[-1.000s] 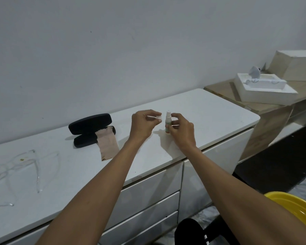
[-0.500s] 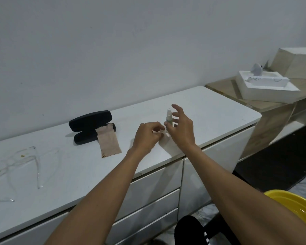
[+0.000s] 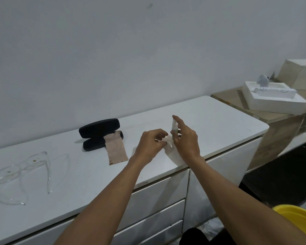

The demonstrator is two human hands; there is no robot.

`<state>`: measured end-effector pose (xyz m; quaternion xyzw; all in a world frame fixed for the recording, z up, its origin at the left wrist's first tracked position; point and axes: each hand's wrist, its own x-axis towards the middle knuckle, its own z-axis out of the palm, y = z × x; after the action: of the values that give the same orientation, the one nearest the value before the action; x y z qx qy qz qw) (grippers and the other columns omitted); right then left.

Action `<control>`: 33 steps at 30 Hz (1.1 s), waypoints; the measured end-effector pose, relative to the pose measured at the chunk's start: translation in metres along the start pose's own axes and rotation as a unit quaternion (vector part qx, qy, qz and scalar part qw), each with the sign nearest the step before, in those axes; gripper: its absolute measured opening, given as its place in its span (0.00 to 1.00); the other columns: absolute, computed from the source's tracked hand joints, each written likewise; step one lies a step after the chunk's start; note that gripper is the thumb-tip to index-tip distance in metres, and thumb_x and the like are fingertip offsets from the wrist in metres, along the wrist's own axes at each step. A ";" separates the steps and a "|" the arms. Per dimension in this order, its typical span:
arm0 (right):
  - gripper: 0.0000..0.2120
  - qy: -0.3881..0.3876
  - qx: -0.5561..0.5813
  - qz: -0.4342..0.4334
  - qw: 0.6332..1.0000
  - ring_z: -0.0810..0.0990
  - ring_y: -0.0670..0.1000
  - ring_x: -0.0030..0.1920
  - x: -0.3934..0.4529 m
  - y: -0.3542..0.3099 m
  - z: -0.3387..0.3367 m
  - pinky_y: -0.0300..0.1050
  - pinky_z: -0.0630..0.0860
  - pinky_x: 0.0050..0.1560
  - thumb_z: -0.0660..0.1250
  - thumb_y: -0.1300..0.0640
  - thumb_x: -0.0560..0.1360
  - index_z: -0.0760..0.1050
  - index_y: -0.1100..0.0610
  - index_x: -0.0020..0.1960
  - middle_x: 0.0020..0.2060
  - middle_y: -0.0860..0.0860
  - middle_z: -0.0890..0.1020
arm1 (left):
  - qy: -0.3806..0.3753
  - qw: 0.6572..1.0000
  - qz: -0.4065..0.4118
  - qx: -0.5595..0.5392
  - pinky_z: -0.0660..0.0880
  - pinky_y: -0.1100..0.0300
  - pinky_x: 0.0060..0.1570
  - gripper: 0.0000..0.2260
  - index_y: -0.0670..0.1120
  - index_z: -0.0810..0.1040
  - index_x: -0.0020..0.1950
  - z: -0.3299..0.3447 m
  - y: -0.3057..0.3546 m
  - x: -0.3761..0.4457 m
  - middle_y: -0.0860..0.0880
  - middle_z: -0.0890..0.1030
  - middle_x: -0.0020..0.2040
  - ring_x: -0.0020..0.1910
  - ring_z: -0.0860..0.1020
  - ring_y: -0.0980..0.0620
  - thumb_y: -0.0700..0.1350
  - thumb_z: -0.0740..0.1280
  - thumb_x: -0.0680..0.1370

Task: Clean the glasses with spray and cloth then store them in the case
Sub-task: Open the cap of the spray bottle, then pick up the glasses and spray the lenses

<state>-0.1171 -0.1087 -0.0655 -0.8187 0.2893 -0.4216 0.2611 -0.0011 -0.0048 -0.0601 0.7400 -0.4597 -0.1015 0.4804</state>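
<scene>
Now we've got our right hand [image 3: 185,140] wrapped around the spray bottle [image 3: 174,127], thumb and curled fingers gripping its body, forefinger stretched up over the nozzle. The bottle stands upright near the middle of the white cabinet top [image 3: 219,121]. Our left hand [image 3: 150,144] sits just beside it, fingers curled in, pinching something small and white; we cannot tell what it is.

Over to the left, the black case [image 3: 99,128] lies open, lid tipped back towards the wall, and the beige cloth [image 3: 116,149] hangs out of its lower half onto the top. Whether anything else lies inside, we cannot tell.

Well apart, at the far left, the clear glasses [image 3: 21,174] rest on the top with arms unfolded and brownish specks on the lenses.

Off right, a white foam tray [image 3: 272,101] sits on a wooden bench [image 3: 281,124], with a small grey thing in it. A yellow bowl [image 3: 297,220] shows at the bottom right corner.
</scene>
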 end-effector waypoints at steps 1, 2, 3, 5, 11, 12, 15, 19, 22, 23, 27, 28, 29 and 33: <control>0.29 -0.004 -0.010 -0.003 1.000 0.84 0.60 0.50 -0.001 -0.001 0.000 0.56 0.81 0.53 0.70 0.63 0.79 0.68 0.48 0.77 0.51 0.58 0.84 | 0.005 1.000 -0.002 -0.007 0.83 0.55 0.51 0.12 0.48 0.86 0.54 -0.004 0.000 -0.001 0.51 0.85 0.48 0.48 0.83 0.53 0.36 0.76 0.72; 0.30 -0.009 -0.017 -0.002 1.000 0.84 0.60 0.51 -0.002 -0.001 0.000 0.56 0.80 0.53 0.70 0.63 0.79 0.67 0.48 0.78 0.52 0.59 0.84 | 0.011 1.000 -0.004 -0.016 0.84 0.55 0.49 0.12 0.48 0.86 0.53 -0.008 -0.001 -0.001 0.51 0.85 0.48 0.49 0.83 0.53 0.37 0.76 0.73; 0.31 -0.012 -0.020 0.000 1.000 0.84 0.60 0.51 -0.002 -0.002 -0.001 0.56 0.80 0.53 0.70 0.63 0.79 0.66 0.48 0.78 0.52 0.59 0.84 | 0.016 1.000 -0.005 -0.020 0.84 0.55 0.48 0.11 0.49 0.86 0.53 -0.013 -0.001 -0.003 0.51 0.85 0.48 0.49 0.83 0.53 0.37 0.77 0.73; 0.31 -0.004 -0.028 -0.005 1.000 0.83 0.61 0.49 -0.001 -0.006 -0.003 0.55 0.80 0.52 0.70 0.63 0.79 0.65 0.48 0.79 0.51 0.59 0.84 | 0.027 1.000 0.005 -0.001 0.82 0.58 0.47 0.09 0.49 0.86 0.52 -0.027 0.000 -0.005 0.51 0.86 0.49 0.49 0.83 0.54 0.40 0.77 0.73; 0.32 0.026 -0.011 -0.059 0.998 0.80 0.61 0.43 0.009 -0.043 -0.009 0.52 0.75 0.46 0.67 0.65 0.78 0.65 0.51 0.80 0.48 0.61 0.81 | 0.086 0.995 0.022 0.048 0.80 0.60 0.51 0.08 0.52 0.86 0.52 -0.088 -0.006 -0.022 0.54 0.86 0.48 0.48 0.83 0.57 0.44 0.77 0.74; 0.32 0.023 -0.004 -0.067 0.997 0.79 0.61 0.42 0.010 -0.053 -0.007 0.52 0.74 0.46 0.67 0.65 0.78 0.65 0.51 0.80 0.47 0.60 0.81 | 0.098 0.993 0.023 0.056 0.79 0.61 0.52 0.08 0.52 0.85 0.52 -0.100 -0.007 -0.027 0.54 0.86 0.48 0.48 0.83 0.58 0.44 0.77 0.74; 0.32 0.011 0.025 -0.092 0.995 0.74 0.56 0.39 0.007 -0.084 0.007 0.46 0.69 0.44 0.65 0.66 0.77 0.65 0.50 0.79 0.43 0.54 0.77 | 0.137 0.987 0.018 0.078 0.80 0.59 0.55 0.10 0.50 0.86 0.53 -0.137 -0.009 -0.047 0.53 0.86 0.49 0.49 0.83 0.58 0.43 0.78 0.73; 0.32 -0.034 0.077 -0.123 0.989 0.73 0.52 0.40 -0.011 -0.126 0.039 0.41 0.67 0.45 0.63 0.66 0.77 0.64 0.49 0.79 0.47 0.53 0.78 | 0.186 0.974 0.003 0.130 0.79 0.58 0.58 0.11 0.51 0.86 0.55 -0.188 -0.018 -0.088 0.56 0.86 0.53 0.53 0.83 0.58 0.44 0.78 0.73; 0.32 -0.067 0.105 -0.148 0.981 0.78 0.53 0.45 -0.029 -0.157 0.065 0.39 0.70 0.48 0.64 0.64 0.78 0.63 0.49 0.80 0.57 0.55 0.81 | 0.224 0.959 -0.014 0.174 0.77 0.57 0.59 0.10 0.54 0.85 0.54 -0.225 -0.031 -0.124 0.59 0.86 0.52 0.55 0.81 0.58 0.47 0.77 0.73; 0.32 -0.077 0.113 -0.153 0.979 0.80 0.55 0.48 -0.035 -0.165 0.074 0.39 0.70 0.49 0.64 0.64 0.78 0.62 0.49 0.80 0.60 0.56 0.80 | 0.235 0.954 -0.024 0.184 0.76 0.57 0.60 0.10 0.54 0.85 0.54 -0.236 -0.036 -0.136 0.59 0.86 0.52 0.56 0.81 0.57 0.48 0.77 0.74; 0.32 -0.125 0.150 -0.156 0.968 0.81 0.57 0.53 -0.056 -0.195 0.102 0.48 0.77 0.55 0.63 0.61 0.78 0.62 0.47 0.80 0.63 0.52 0.79 | 0.289 0.928 -0.053 0.230 0.73 0.55 0.63 0.09 0.55 0.85 0.55 -0.277 -0.057 -0.180 0.56 0.85 0.55 0.61 0.78 0.54 0.48 0.76 0.75; 0.32 -0.133 0.148 -0.158 0.967 0.81 0.55 0.50 -0.060 -0.202 0.107 0.51 0.79 0.54 0.63 0.60 0.78 0.61 0.45 0.80 0.61 0.50 0.79 | 0.304 0.920 -0.054 0.241 0.74 0.54 0.63 0.09 0.54 0.85 0.55 -0.286 -0.063 -0.190 0.55 0.85 0.56 0.62 0.78 0.52 0.47 0.75 0.76; 0.32 -0.139 0.145 -0.161 0.966 0.81 0.53 0.48 -0.064 -0.207 0.113 0.50 0.80 0.52 0.63 0.59 0.78 0.61 0.45 0.79 0.59 0.49 0.80 | 0.317 0.913 -0.054 0.250 0.74 0.53 0.64 0.09 0.53 0.85 0.56 -0.294 -0.070 -0.198 0.54 0.85 0.56 0.62 0.78 0.51 0.44 0.74 0.76; 0.31 -0.159 0.172 -0.173 0.957 0.80 0.52 0.49 -0.074 -0.227 0.133 0.48 0.78 0.54 0.63 0.64 0.78 0.62 0.51 0.80 0.58 0.52 0.79 | 0.345 0.898 -0.068 0.265 0.74 0.50 0.66 0.14 0.49 0.85 0.58 -0.321 -0.095 -0.229 0.49 0.85 0.60 0.64 0.78 0.46 0.34 0.71 0.77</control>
<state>0.0166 0.1253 -0.0203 -0.8555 0.0213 -0.3684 0.3633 0.1167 0.3826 -0.0370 0.8580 -0.2238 0.2536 0.3867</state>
